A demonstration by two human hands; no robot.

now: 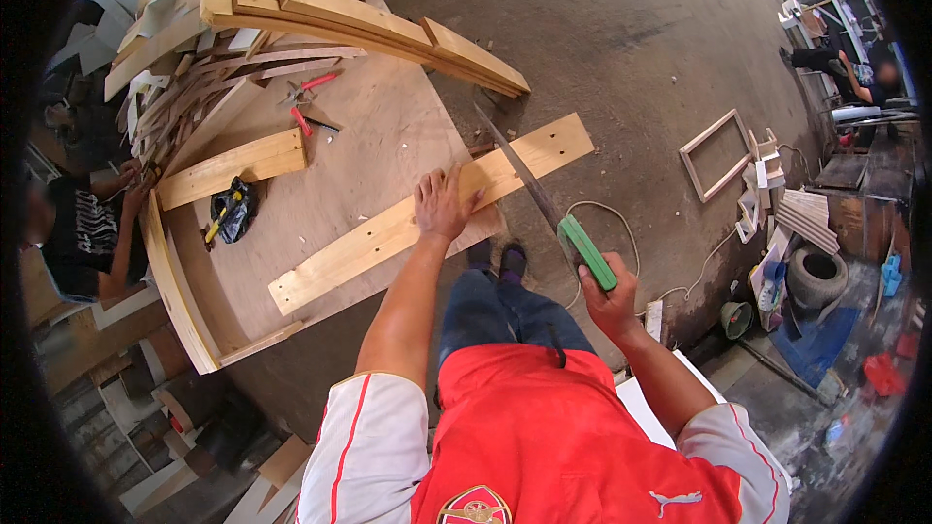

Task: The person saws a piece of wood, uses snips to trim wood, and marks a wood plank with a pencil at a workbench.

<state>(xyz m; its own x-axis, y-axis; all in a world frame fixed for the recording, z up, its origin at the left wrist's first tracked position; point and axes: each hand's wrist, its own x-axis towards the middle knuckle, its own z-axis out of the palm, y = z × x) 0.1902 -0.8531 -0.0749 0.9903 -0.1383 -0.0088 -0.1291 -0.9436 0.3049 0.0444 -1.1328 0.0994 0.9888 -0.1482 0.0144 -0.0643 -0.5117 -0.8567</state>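
Observation:
A long pale wooden plank [374, 245] with dark holes near its ends lies slantwise across the worktable [388, 126], its right end jutting past the table edge. My left hand [445, 204] rests flat on the plank with its fingers spread, pressing from above. In my right hand [610, 293] is the green handle of a handsaw [584, 250], the fingers wrapped round it. The saw's blade slants up and to the left across the overhanging part of the plank, right of my left hand. Whether its teeth touch the wood I cannot tell.
Red-handled pliers [301, 121], a shorter board [238, 170] and a black plastic bag [233, 209] with a yellow-handled tool lie on the table. A long wooden beam [359, 29] spans its far side. Another person [92, 223] works at left. A wooden frame [715, 155] lies on the floor.

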